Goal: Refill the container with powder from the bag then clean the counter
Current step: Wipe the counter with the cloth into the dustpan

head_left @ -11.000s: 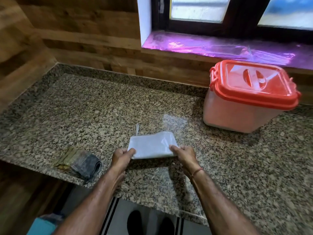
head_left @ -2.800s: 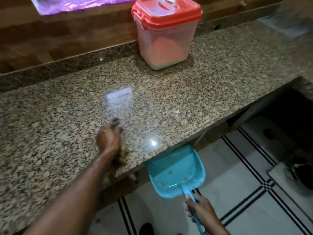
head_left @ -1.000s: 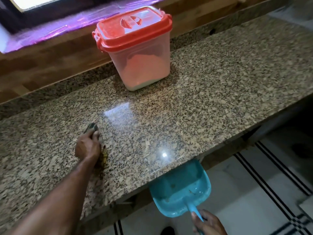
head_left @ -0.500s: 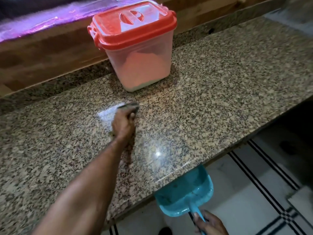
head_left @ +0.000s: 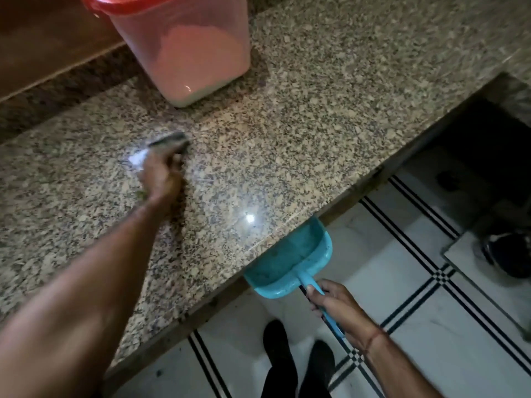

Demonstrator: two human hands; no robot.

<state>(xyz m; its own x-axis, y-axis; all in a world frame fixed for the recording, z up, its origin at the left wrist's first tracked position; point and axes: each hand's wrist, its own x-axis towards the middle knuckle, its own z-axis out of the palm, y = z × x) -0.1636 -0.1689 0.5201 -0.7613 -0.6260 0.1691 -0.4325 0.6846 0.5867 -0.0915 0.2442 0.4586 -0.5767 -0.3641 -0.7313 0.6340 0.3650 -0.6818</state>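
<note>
**Wiping stage: cloth to dustpan alignment**

My left hand [head_left: 161, 176] is pressed flat on a dark folded cleaning cloth [head_left: 169, 140], fingers curled over it; the hand is motion-blurred, so I cannot tell exactly how tightly it is clamped. The cloth shows only at the fingertips, left of frame centre, on the speckled brown-and-beige granite counter [head_left: 316, 110].

My right hand [head_left: 334, 304] is closed around the handle of the turquoise plastic dustpan [head_left: 290, 259], lower centre-right of the frame. The pan's mouth is tucked under the counter's front edge, with its open side facing the stone.

Governing relation: the dustpan lies down and to the right of the cloth in the frame, well apart from it. I judge the next stroke must run diagonally from the cloth toward the counter edge, roughly in line with the pan's handle axis. The left hand is the one on the cloth; the right only holds the catch point steady.

The translucent plastic container with a red lid [head_left: 184, 44] stands at the upper centre of the frame, above and just right of the cloth. It appears closed, with pale powder visible through its wall, so I judge the refill complete. No bag is in view.

Markings: no brand, label or legible writing is visible on any item.
</note>
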